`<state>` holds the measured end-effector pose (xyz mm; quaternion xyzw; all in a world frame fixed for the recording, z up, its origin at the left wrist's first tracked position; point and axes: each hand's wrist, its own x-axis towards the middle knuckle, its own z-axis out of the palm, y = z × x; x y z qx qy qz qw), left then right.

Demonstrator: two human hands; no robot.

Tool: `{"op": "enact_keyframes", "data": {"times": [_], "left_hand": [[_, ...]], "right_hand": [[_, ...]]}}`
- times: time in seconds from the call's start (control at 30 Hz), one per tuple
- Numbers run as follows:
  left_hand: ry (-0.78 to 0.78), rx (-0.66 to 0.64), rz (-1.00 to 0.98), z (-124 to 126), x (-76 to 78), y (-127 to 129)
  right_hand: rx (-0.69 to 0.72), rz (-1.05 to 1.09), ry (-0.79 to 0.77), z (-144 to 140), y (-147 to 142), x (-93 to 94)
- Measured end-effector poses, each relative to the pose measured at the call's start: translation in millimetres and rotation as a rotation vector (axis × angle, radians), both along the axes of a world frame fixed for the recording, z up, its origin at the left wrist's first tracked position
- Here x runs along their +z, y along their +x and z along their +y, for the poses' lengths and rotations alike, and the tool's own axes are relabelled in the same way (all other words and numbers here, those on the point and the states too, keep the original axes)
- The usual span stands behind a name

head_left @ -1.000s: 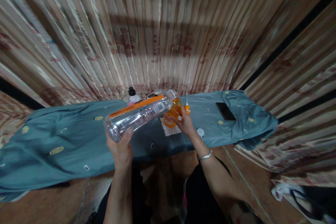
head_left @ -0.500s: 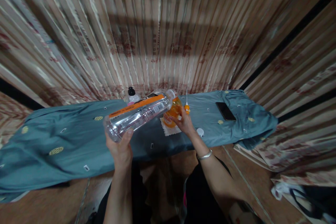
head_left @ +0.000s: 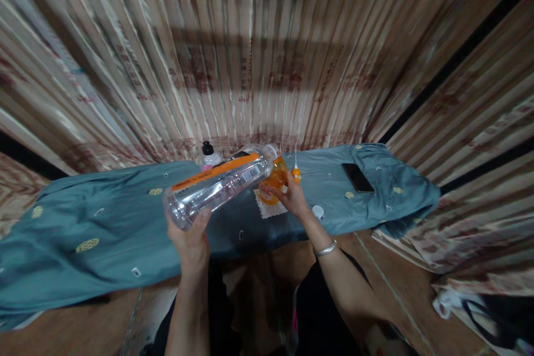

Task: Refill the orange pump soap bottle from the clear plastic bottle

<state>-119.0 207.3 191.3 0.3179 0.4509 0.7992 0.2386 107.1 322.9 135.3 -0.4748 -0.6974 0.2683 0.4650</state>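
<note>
Clamping left fingers (head_left: 203, 218) on tilted clear bottle (head_left: 217, 184), right fingers (head_left: 281, 194) around orange bottle (head_left: 278, 169), cloth (head_left: 120, 222) stretching wide to its left edge.

Left hand (head_left: 189, 242): most fingers hidden behind the clear bottle (head_left: 223, 188). Print on that bottle's label (head_left: 214, 171) too blurred to read. Orange bottle (head_left: 277, 173) partly covered by the right hand (head_left: 292, 196); can't tell if the two mouths touch. Pump bottle (head_left: 211, 157): lower part blocked by the clear bottle. Lettering on curtain (head_left: 250, 117) unreadable. Left forearm (head_left: 194, 306) cut by bottom edge, dark bundle (head_left: 500, 314) by right edge.
</note>
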Motion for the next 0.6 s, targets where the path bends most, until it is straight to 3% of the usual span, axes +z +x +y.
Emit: {"op": "enact_keyframes", "data": {"times": [0.6], "left_hand": [[-0.037, 0.019, -0.081, -1, -2.3, -3]], "right_hand": [[0.011, 0.093, -0.005, -1, -10, 0.5]]}}
